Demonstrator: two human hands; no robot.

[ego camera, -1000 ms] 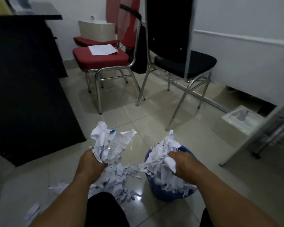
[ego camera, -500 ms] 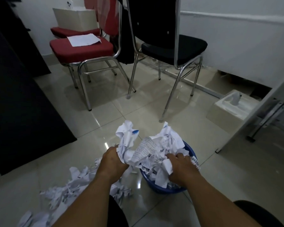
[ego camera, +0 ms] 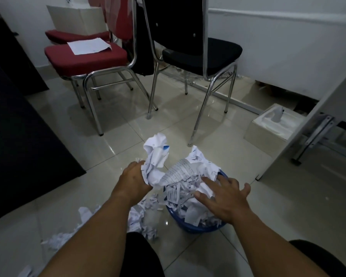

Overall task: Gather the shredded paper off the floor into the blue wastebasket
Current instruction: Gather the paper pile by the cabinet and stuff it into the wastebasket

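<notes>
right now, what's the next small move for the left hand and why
Probably shift the left hand a little to the right and drop its crumpled wad onto the heap. The wad sits just left of the rim of the blue wastebasket, while the right hand lies open, fingers spread over that heap, seemingly ready to press it down.

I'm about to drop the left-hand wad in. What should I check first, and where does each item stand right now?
1. Left hand grips the paper wad firmly: ok.
2. Wad above the blue wastebasket opening: not ok, it sits by the left rim.
3. Right hand open, fingers spread over the paper heap: ok.
4. Room left in the basket: not ok, the heap rises above the rim.
5. Shredded paper all gathered: not ok, scraps lie left of the basket.
</notes>
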